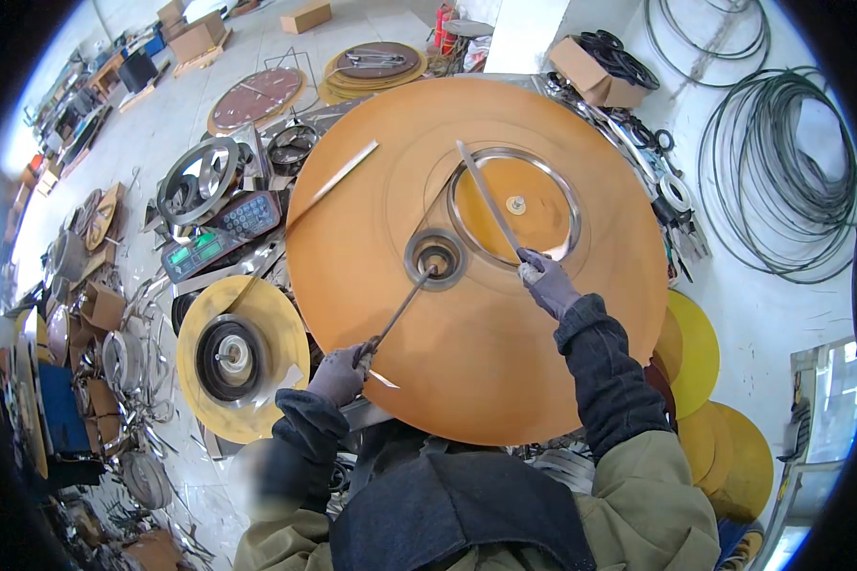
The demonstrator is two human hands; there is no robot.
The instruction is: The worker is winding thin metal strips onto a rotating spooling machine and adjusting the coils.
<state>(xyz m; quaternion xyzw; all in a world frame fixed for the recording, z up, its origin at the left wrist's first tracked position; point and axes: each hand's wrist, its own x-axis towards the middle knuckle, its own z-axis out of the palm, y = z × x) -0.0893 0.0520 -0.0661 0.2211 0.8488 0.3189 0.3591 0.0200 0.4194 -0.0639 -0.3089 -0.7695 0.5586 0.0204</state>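
Observation:
A wide orange-brown disc [505, 362] lies in front of me. My gloved left hand [338, 374] is closed at its near left edge around a thin dark rod [402, 314], whose far end meets the hub of a small metal coil [434, 238]. In my gloved right hand [548, 283] is a flat metal strip [488, 197], slanting up across the left side of a large shiny metal ring [575, 214]. A thin band runs between coil and ring. One loose pale strip [338, 177] lies at the disc's upper left; a small scrap [384, 379] is beside my left hand.
On the left are a yellow reel [195, 328], a keypad device with green displays [205, 249] and metal rings [198, 179]. Yellow discs [692, 347] stack at right, below hand tools [671, 195]. Black cable coils [781, 171] hang farther right. Boxes and scrap line the left floor.

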